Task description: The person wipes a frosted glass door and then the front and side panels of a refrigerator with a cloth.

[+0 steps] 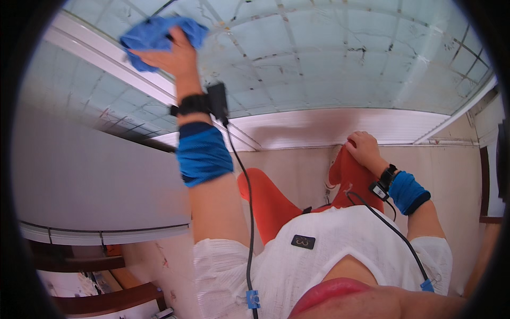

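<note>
A crumpled blue cloth is in my left hand, raised at the upper left over a glass panel with a grid pattern. The cloth lies near the panel's white frame, with my fingers spread over it; hand and cloth are slightly blurred. Lower down on the right, my right hand rests on my knee in red trousers, holding nothing. Both wrists bear black straps with small devices and blue bands, and black cables run from them towards my shirt.
A white ribbed ledge runs below the glass. At the left stands a large pale grey surface, with another gridded glass panel behind it. Dark reddish-brown wooden furniture is at the lower left. Pale floor shows between my legs.
</note>
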`<state>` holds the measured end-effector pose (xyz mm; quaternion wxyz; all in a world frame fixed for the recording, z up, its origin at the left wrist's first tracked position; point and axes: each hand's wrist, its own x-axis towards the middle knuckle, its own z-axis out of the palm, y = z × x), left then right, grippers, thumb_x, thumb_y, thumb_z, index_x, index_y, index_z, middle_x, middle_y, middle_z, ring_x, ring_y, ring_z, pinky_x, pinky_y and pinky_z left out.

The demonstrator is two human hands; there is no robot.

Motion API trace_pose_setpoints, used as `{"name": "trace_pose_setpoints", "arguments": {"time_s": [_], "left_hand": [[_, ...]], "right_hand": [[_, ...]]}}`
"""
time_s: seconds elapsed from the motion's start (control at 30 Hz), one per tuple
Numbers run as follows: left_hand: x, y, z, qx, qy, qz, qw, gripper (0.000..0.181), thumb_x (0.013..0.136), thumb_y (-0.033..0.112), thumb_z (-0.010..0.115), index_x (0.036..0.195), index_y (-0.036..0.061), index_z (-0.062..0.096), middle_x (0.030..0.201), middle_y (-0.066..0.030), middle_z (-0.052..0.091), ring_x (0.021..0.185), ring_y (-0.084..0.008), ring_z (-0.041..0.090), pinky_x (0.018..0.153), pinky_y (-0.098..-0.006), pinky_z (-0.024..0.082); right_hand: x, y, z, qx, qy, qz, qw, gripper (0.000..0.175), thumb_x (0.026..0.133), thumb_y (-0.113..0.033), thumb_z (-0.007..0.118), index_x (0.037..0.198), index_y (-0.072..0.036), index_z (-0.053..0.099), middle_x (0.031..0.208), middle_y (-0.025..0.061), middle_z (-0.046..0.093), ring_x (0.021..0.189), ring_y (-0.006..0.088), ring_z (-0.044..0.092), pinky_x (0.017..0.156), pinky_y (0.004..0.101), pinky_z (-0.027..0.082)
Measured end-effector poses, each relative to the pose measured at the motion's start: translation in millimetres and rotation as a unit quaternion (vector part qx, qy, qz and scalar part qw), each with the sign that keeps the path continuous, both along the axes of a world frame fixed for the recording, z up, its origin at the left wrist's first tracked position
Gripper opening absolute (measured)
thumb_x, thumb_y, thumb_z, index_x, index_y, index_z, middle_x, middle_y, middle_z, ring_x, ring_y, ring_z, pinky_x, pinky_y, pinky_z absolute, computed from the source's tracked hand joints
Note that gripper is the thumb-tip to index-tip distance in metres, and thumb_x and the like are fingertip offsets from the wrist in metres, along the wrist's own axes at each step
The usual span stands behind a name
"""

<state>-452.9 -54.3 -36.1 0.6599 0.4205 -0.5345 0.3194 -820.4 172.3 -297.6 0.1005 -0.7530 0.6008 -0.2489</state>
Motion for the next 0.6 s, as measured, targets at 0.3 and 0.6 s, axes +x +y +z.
{"name": "trace_pose_setpoints", "arguments": {"time_s": [0.3,0.6], "left_hand": [[-7.2,59.8,-206.4,0.198,0.010,-0.017,0.980,0.107,0.073,0.048,0.063,0.137,-0.0110,0.000,0.141,-0.0332,0.009,0.129,-0.0464,0.017,0.106,-0.0511,0.012],[-20.7,71.5,-309.2,0.276,0.330,-0.142,0.892,0.065,0.087,0.024,0.053,0.137,0.0036,0.017,0.138,-0.0161,0.026,0.122,-0.0306,0.034,0.104,-0.0394,0.028]], "right_hand": [[21.6,-3.4,13.1,0.021,0.044,0.032,0.998,0.017,0.075,-0.022,0.058,0.075,-0.006,0.062,0.077,0.0109,0.058,0.077,0.0299,0.056,0.067,0.0418,0.046],[52.0,-7.1,26.9,0.033,0.078,0.044,0.995,0.018,0.076,-0.024,0.057,0.073,-0.006,0.063,0.076,0.0103,0.059,0.075,0.0298,0.056,0.068,0.0414,0.045]]}}
